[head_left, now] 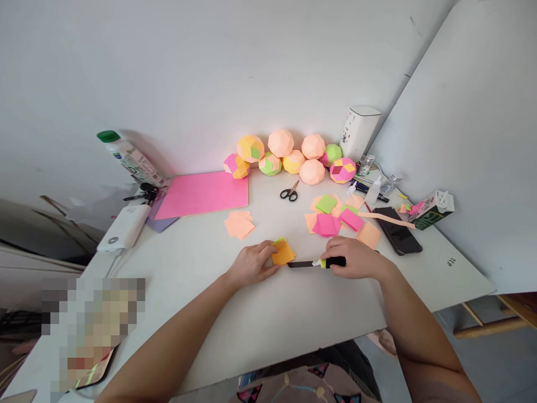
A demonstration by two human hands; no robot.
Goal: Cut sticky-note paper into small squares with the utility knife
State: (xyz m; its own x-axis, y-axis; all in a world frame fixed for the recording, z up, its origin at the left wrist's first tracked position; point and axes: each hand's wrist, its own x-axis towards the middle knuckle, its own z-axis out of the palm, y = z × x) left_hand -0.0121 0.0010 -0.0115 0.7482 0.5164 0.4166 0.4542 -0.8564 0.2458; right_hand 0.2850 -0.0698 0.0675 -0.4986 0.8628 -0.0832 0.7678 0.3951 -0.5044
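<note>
Orange folded paper [283, 253] pinched on the table [293, 319] by left hand [251, 263] fingers, right hand [356, 258] fingers curled tight round a black cutter [302, 264].

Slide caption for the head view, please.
Left hand holds an orange folded paper on a white table while right hand grasps a black-handled tool beside it; paper balls behind.

Orange folded paper [283, 253], green edge behind, flat on counter [293, 313]. Black cutter [302, 263] lies level, tip just beside the paper.
</note>
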